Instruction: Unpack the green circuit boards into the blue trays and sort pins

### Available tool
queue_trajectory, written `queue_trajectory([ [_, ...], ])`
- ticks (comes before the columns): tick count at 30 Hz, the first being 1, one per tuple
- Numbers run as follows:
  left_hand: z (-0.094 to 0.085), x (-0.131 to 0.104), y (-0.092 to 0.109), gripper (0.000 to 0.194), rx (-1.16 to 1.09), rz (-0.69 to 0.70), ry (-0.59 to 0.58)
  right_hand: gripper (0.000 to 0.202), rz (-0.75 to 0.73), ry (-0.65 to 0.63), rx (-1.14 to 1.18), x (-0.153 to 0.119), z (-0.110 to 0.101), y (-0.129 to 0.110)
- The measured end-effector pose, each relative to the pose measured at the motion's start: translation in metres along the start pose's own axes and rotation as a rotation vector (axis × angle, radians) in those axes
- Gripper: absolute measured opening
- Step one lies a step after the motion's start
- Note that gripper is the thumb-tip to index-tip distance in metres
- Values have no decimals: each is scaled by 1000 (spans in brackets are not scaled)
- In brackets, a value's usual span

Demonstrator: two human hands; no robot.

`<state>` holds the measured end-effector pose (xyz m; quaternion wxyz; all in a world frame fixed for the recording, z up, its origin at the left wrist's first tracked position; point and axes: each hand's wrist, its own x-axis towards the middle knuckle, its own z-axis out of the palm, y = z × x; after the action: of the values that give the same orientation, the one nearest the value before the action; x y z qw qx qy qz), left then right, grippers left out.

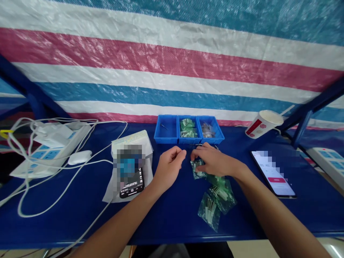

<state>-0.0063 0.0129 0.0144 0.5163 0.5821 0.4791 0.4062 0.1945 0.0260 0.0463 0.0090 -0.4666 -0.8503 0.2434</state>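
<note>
My left hand [172, 163] is closed above the middle of the blue table, with fingers and thumb pressed together; what it pinches, if anything, is too small to make out. To its right, my right hand [215, 161] reaches over a small green-tinted plastic bag [198, 172], its fingers curled down at the bag's edge. More such bags with pale, thin pieces inside lie below it, among them a bag [209, 211] nearest the front edge. Thin dark metal items lie partly hidden behind my right hand.
Three blue bins stand behind my hands: the left bin [166, 134] with a thin item, the middle one with green bags [188, 128], the right one with clear bags [208, 130]. Phones [131, 182] [276, 179], a paper cup [262, 125], white cables and a power strip [51, 154] surround them.
</note>
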Motion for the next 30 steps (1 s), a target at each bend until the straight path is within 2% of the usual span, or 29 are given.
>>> queue_trajectory([
  [3,0,-1,0,33,-5,-6,-13,14,-18,59,161,3,1,0],
  [6,2,-1,-1,32,-30,-3,-1,11,-42,222,409,7,6,0],
  [10,3,1,-2,30,-144,-16,79,17,-42,411,811,12,20,-3],
  [14,3,0,2,33,-261,-95,58,26,35,440,1040,14,29,-10],
  [16,4,-1,5,26,-246,-79,54,31,60,447,1103,14,30,-15],
  [18,4,-2,7,17,-228,-32,126,36,57,487,1152,13,29,-18],
  [21,2,-1,9,22,-266,14,268,36,79,543,1177,13,29,-19],
  [23,1,0,10,23,-300,14,310,33,102,555,1170,13,29,-17],
  [30,-3,0,11,22,-323,83,319,29,104,568,1181,12,33,-13],
])
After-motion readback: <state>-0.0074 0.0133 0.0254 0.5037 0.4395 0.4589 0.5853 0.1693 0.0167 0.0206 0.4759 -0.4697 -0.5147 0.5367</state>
